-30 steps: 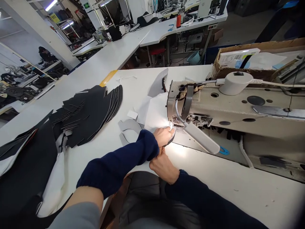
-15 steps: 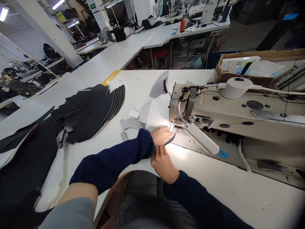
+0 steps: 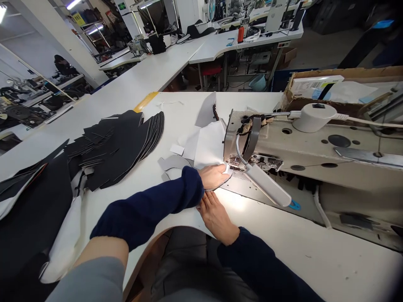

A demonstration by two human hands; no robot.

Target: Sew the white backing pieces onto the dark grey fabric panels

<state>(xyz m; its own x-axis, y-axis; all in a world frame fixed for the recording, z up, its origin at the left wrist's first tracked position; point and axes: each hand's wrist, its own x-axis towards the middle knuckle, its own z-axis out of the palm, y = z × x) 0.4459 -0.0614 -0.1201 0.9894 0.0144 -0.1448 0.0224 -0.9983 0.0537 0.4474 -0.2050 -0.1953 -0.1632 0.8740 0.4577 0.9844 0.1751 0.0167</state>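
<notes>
A sewing machine [image 3: 315,155] reaches in from the right, its lamp [image 3: 269,184] lighting the needle area. My left hand [image 3: 214,176] presses on a white and grey fabric piece [image 3: 209,144] just left of the needle, fingers together on its dark edge. Below it, my right hand [image 3: 217,216] has its fingers closed at the near edge of the same piece, partly under my left wrist. Its fingertips are partly hidden. Grey curved pieces [image 3: 176,162] lie left of my left hand.
Stacked black fabric pieces [image 3: 116,147] fan out on the white table [image 3: 315,247] at the left. Behind the machine is a cardboard box [image 3: 352,72] with packets. A person [image 3: 63,65] sits far back at the left.
The white and grey piece has shifted slightly left. My right hand has moved a little left and its fingers reach further under my left wrist.
</notes>
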